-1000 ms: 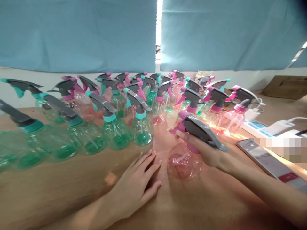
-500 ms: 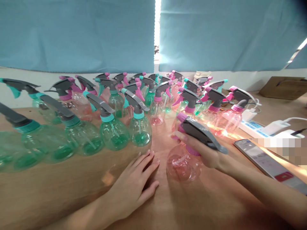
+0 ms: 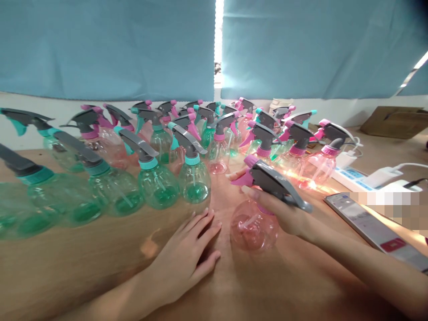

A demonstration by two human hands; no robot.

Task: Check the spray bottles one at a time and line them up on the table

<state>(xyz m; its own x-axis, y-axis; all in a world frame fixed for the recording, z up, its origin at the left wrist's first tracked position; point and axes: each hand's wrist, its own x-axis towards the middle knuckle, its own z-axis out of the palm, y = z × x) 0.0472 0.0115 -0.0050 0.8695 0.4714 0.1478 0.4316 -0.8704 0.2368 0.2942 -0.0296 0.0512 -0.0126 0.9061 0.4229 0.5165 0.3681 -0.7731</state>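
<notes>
A clear pink spray bottle (image 3: pixel 252 229) with a grey and pink trigger head stands on the wooden table (image 3: pixel 110 263). Wrapped around its neck is my right hand (image 3: pixel 281 209), the fingers near the pink trigger. My left hand (image 3: pixel 183 249) lies flat on the table with fingers spread, a little left of that bottle and apart from it. Just beyond the left fingertips stands a clear green spray bottle (image 3: pixel 195 183) with a turquoise collar. Another green spray bottle (image 3: pixel 158 187) is to its left.
Several more green and pink spray bottles (image 3: pixel 219 154) crowd the far side of the table. At right lie a phone (image 3: pixel 371 227), a white power strip (image 3: pixel 349 176) with plugs and cables, and a brown paper bag (image 3: pixel 394 122). Blue blinds (image 3: pixel 110 49) hang behind.
The fingers of my right hand have shifted on the pink bottle's head, and its pink trigger now shows farther out to the left. My left hand stays in place.
</notes>
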